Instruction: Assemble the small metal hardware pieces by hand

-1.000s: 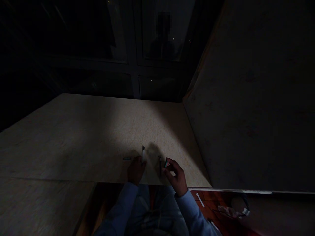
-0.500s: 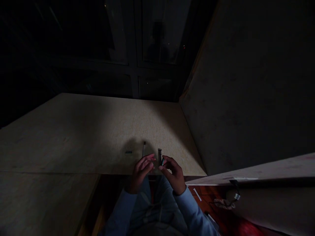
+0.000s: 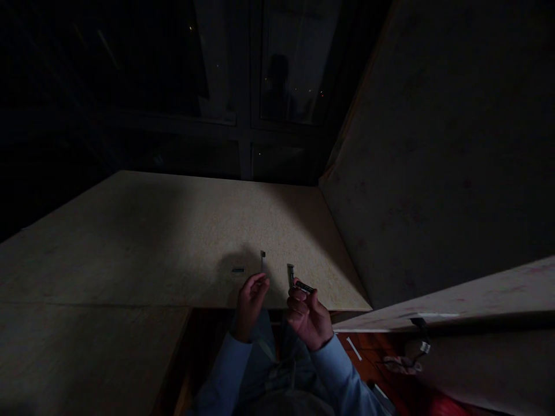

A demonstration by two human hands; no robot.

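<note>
My right hand (image 3: 309, 319) is turned palm up, thumb and fingers closed on a small dark cylinder that looks like a battery (image 3: 305, 287). My left hand (image 3: 250, 300) has its fingertips pinched together at the near end of a thin rod with a dark tip (image 3: 262, 254); whether they hold anything is hidden. Just beyond the right fingers lies a slim, dark T-shaped tool (image 3: 290, 268), its lower part covered by the hand. To the left of the rod rests another small dark bar (image 3: 238, 270), much like the one in my right hand.
Everything lies close to the near edge of a pale tabletop (image 3: 173, 231). A wall (image 3: 433, 173) borders the table on the right, and a dark window (image 3: 247, 115) stands behind. Below right, a white strip (image 3: 354, 349) and a cable (image 3: 422, 338) show near the reddish floor.
My right hand has rolled palm up, turning the battery sideways. The left fingers have closed from a looser, spread pose. The whole view has shifted slightly, while the things on the table stay put.
</note>
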